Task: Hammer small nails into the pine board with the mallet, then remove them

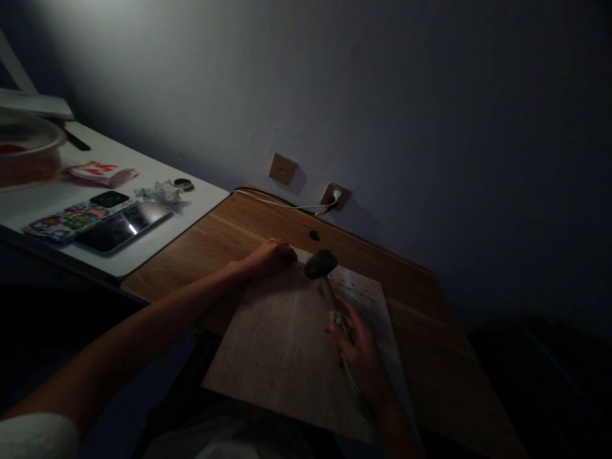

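My right hand [356, 344] is wrapped round the handle of a mallet with a dark head [320, 264], which is raised over a flat, pale board [282, 338]. The board lies on the wooden table and juts past its near edge. At the board's far left corner rests my left hand [272, 258], its fingers curled. Whatever those fingers hold, if anything, is hidden. Small dark specks, too small to name, run along the board's far edge to the right of the mallet head.
A wooden table [191, 245] stands against the wall. On the white table [157, 159] at left are a phone [127, 226], a patterned phone case [71, 220], crumpled plastic [162, 191], a red-and-white packet [102, 173] and a clear tub [29, 156]. A plug with cables sits in the wall socket [336, 196].
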Demonstrator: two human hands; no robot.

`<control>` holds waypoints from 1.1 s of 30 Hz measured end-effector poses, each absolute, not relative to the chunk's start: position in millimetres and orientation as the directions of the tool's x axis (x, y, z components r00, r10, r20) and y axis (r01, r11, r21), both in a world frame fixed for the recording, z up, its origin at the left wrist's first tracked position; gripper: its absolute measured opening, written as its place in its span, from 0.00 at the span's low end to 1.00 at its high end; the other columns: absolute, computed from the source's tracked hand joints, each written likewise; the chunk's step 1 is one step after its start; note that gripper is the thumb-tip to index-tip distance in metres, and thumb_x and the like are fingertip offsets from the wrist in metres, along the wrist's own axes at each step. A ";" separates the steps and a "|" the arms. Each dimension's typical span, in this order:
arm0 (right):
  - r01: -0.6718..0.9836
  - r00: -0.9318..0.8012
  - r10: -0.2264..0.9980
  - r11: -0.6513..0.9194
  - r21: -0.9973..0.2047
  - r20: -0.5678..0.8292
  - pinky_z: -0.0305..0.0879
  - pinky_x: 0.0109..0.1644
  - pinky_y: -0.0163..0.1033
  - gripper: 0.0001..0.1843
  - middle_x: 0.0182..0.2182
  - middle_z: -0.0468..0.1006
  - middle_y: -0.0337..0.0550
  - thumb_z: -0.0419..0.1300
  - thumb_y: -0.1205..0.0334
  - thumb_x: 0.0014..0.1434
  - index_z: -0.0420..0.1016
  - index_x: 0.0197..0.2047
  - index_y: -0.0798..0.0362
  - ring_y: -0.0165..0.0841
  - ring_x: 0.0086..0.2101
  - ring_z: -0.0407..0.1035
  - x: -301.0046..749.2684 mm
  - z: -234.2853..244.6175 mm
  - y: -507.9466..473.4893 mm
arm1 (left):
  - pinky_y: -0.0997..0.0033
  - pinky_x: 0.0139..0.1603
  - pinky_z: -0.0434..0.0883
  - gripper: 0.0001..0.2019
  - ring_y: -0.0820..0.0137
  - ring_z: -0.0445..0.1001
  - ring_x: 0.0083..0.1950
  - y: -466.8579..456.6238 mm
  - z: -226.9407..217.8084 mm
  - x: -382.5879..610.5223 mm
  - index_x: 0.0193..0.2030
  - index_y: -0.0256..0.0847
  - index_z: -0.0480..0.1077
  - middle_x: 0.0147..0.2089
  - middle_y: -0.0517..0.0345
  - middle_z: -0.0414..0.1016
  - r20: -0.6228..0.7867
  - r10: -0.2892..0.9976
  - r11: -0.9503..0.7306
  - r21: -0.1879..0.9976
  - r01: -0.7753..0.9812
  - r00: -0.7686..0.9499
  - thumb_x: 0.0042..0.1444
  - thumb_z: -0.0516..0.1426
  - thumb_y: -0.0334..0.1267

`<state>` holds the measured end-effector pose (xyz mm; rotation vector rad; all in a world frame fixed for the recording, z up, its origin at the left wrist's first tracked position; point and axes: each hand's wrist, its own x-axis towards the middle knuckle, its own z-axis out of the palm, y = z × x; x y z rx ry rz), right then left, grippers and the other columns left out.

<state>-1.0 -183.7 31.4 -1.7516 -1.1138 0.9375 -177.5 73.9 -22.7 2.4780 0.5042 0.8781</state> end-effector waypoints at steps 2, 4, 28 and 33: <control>0.309 0.306 0.943 -0.231 -0.923 -0.134 0.58 0.17 0.31 0.35 0.30 0.74 0.34 0.61 0.48 0.63 0.63 0.70 0.52 0.24 0.17 0.59 -5.3 34.2 -168.5 | 0.72 0.47 0.72 0.09 0.69 0.80 0.41 72.1 -23.0 -176.9 0.43 0.38 0.80 0.39 0.54 0.82 0.463 0.525 -0.784 0.590 0.194 0.714 0.57 0.60 0.29; 0.315 0.299 0.948 -0.209 -0.926 -0.113 0.57 0.16 0.31 0.36 0.29 0.73 0.33 0.61 0.49 0.63 0.63 0.70 0.53 0.24 0.16 0.59 -9.4 35.5 -156.0 | 0.74 0.44 0.71 0.14 0.71 0.80 0.39 70.1 -22.7 -177.2 0.49 0.38 0.77 0.38 0.57 0.83 0.424 0.566 -0.727 0.661 0.185 0.707 0.56 0.60 0.27; 0.322 0.285 0.956 -0.167 -0.932 -0.073 0.57 0.16 0.31 0.32 0.32 0.76 0.36 0.61 0.52 0.64 0.65 0.69 0.47 0.24 0.16 0.60 -23.7 30.1 -150.2 | 0.75 0.37 0.72 0.23 0.69 0.81 0.36 69.9 -19.9 -179.6 0.60 0.37 0.71 0.38 0.56 0.84 0.330 0.634 -0.615 0.764 0.197 0.700 0.55 0.62 0.30; 0.047 0.439 0.884 -0.201 -0.979 -0.160 0.57 0.14 0.30 0.35 0.33 0.76 0.34 0.66 0.42 0.59 0.68 0.66 0.45 0.23 0.16 0.59 -28.4 26.3 -189.0 | 0.75 0.40 0.73 0.23 0.70 0.81 0.38 69.5 -19.1 -183.0 0.58 0.37 0.71 0.41 0.55 0.83 0.354 0.601 -0.649 0.739 0.180 0.716 0.54 0.62 0.31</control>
